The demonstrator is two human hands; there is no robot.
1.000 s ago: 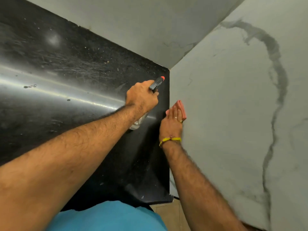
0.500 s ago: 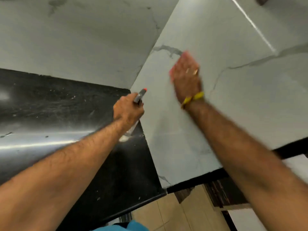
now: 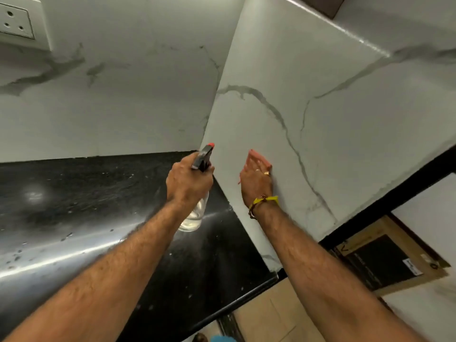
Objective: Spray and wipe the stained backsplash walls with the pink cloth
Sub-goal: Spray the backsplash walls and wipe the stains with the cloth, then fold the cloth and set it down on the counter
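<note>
My left hand (image 3: 188, 185) grips a clear spray bottle (image 3: 195, 213) with a black head and an orange nozzle tip, pointed at the corner where the two walls meet. My right hand (image 3: 256, 180) presses flat against the right backsplash wall (image 3: 333, 134), a white marble-look panel with grey veins. The pink cloth (image 3: 254, 154) is under that palm; only its edges show past the fingers. The back backsplash wall (image 3: 118, 99) runs to the left of the corner.
A black countertop (image 3: 86, 193), speckled and glossy, lies below the walls, its front edge at lower centre. A white wall socket (image 3: 16, 21) sits at the top left. A cardboard box (image 3: 389, 257) stands on the tiled floor beyond the right wall's end.
My right hand with the cloth went up the right wall and has come back down to a lower spot near the corner. The view has tilted upward. The left hand still holds the bottle.
</note>
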